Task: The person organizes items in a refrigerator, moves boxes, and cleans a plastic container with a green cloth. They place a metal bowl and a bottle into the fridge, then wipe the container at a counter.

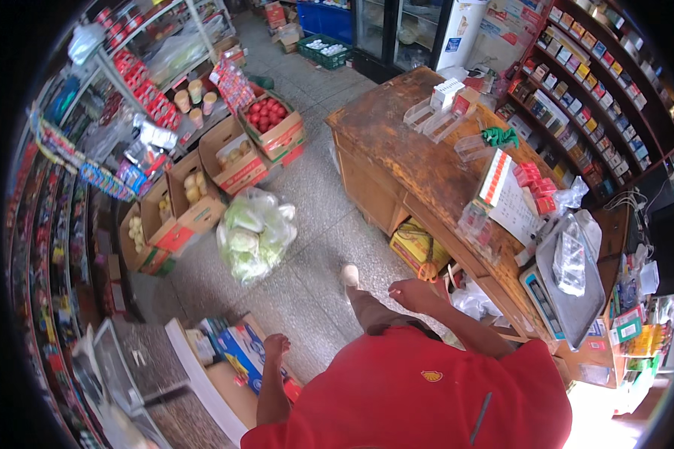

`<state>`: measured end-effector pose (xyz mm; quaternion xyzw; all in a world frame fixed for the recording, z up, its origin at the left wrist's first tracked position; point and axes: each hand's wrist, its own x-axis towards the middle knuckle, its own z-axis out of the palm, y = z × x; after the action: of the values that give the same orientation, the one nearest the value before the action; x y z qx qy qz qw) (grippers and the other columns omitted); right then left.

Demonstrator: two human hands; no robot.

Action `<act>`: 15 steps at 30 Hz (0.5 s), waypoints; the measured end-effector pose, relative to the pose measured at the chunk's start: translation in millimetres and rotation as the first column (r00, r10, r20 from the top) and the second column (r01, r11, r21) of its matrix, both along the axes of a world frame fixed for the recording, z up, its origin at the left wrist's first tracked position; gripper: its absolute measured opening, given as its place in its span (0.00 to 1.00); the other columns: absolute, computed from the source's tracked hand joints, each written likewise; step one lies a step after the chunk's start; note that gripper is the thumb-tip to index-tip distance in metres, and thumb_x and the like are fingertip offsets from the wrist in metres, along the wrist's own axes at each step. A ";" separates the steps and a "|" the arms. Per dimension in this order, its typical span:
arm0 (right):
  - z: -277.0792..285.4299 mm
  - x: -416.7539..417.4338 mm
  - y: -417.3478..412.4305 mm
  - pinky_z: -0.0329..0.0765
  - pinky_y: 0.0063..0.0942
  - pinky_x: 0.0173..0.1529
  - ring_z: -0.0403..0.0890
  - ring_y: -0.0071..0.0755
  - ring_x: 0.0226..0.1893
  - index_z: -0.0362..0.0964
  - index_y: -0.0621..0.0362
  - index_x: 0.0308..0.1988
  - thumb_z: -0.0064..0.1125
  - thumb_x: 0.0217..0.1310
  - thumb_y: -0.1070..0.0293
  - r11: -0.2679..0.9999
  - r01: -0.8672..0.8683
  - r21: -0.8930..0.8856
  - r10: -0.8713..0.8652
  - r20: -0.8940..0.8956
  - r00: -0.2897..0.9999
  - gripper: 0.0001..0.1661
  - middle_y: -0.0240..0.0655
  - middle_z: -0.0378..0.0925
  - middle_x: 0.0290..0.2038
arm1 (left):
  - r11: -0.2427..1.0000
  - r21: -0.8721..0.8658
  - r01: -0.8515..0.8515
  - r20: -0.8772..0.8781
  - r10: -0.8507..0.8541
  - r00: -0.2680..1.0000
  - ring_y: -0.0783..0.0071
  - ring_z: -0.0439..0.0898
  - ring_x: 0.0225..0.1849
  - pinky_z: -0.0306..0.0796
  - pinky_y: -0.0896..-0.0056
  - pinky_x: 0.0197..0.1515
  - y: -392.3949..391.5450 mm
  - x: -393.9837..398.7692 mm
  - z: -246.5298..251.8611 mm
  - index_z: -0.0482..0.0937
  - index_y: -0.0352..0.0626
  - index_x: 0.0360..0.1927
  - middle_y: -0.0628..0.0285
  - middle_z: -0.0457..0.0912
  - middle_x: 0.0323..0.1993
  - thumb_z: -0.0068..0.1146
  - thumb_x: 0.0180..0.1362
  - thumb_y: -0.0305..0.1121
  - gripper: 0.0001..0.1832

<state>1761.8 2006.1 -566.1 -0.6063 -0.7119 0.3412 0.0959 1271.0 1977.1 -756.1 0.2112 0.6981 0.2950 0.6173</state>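
Observation:
My left hand [277,344] hangs beside cardboard boxes at the lower left, fingers slightly bent, with nothing visible in it. A blue printed carton [241,351] is nearest to it. My right hand [417,295] is held out from my body near the wooden counter [370,151], its fingers loosely curled, and no object shows in it. Orange scissor-like handles [428,273] appear just beyond it, by a yellow box [418,247] under the counter. On the floor ahead lies a clear plastic bag of cabbages [253,233]. One of my shoes [349,276] is forward on the tiled floor.
Cardboard boxes of produce line the left, including a box of red tomatoes [267,115]. A weighing scale with a metal tray [578,303] stands at the counter's near end. Cigarette shelves [590,84] rise behind it. A green crate of eggs [323,53] sits far ahead.

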 end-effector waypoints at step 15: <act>10.2 -0.4 430.9 0.77 0.48 0.39 0.81 0.56 0.34 0.78 0.52 0.38 0.52 0.62 0.58 0.895 0.343 0.285 -0.294 -0.201 0.934 0.13 0.47 0.80 0.32 | 0.963 -0.055 0.262 -0.031 -0.264 0.964 0.71 0.81 0.24 0.73 0.74 0.25 412.9 -3.2 8.0 0.78 0.37 0.37 0.59 0.80 0.25 0.57 0.53 0.27 0.08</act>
<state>1761.4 2437.0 -556.0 -0.6638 -0.6385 0.2478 0.3004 1267.8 2390.0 -748.1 0.2919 0.6828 0.1886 0.6427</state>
